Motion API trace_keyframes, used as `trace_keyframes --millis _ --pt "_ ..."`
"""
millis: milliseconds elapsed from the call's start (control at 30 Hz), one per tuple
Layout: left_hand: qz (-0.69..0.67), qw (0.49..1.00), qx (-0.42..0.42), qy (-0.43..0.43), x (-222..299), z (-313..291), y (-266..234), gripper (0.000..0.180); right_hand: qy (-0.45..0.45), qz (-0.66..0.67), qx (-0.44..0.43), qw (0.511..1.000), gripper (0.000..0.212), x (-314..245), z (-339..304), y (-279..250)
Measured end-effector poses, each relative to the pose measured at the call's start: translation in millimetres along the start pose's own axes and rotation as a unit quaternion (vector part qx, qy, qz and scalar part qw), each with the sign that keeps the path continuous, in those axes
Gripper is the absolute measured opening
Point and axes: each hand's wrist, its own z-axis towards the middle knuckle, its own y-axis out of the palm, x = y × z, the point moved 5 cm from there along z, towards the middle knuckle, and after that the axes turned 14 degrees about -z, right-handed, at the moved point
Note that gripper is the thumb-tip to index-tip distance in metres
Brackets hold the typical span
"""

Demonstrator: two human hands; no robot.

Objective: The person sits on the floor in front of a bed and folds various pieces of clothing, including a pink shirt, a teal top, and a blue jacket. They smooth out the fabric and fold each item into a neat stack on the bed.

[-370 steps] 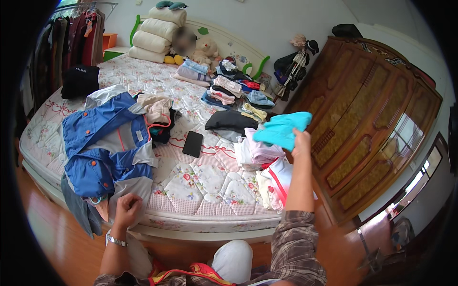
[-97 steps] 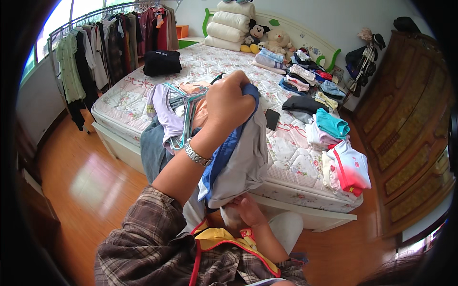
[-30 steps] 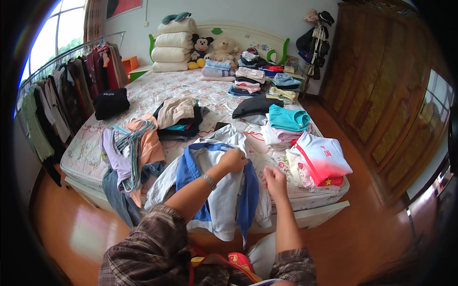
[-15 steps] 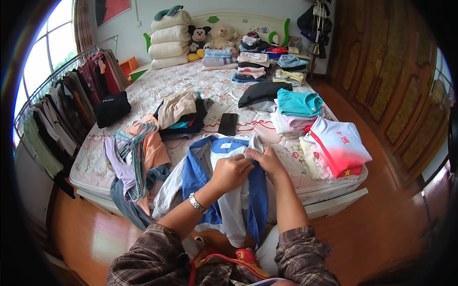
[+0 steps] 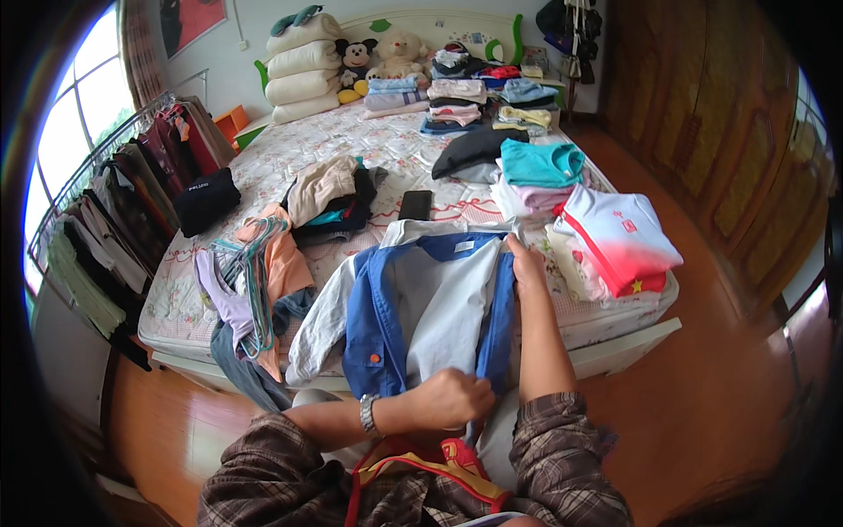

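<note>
A blue and pale grey jacket (image 5: 373, 329) lies spread open over the near edge of the bed, its pale lining showing and an orange button on the left front. My right hand (image 5: 527, 265) is closed on the jacket's right shoulder, near the collar. Lower down, my left hand (image 5: 455, 399), with a silver watch on its wrist, is a fist at the jacket's lower right front; its fingertips are turned from view, but it appears to grip the blue edge. The jacket's left sleeve (image 5: 318, 327) lies flat toward the left.
Several hangers (image 5: 253, 285) lie on peach and lilac clothes to the left. Beyond the jacket are a black phone (image 5: 415, 205) and a beige clothes pile (image 5: 325, 193). Folded clothes (image 5: 619, 237) stand at the right bed edge. A clothes rack (image 5: 97, 237) is on the left.
My left hand has moved from the collar down toward me, along the jacket's right front. My right hand has shifted up and right, and the jacket is spread wider open.
</note>
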Motion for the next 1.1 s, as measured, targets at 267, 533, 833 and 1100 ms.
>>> trace_keyframes --millis 267,533,833,1100 --pt "-0.056 0.997 0.051 0.000 62 -62 -7 0.017 -0.041 -0.149 0.142 0.978 0.057 39 39 -59" --pt "-0.013 0.953 0.276 -0.122 39 -77 -61 0.022 -0.095 -0.380 0.133 0.911 0.056 -1 5 -65" --pt "-0.044 0.908 0.389 -0.147 25 -97 -66 0.016 0.070 -0.241 -0.250 0.935 0.038 -27 -213 -42" --pt "-0.168 0.927 0.318 -0.107 20 -80 -54 0.016 0.124 -0.018 -0.111 0.986 0.048 43 -178 -60"
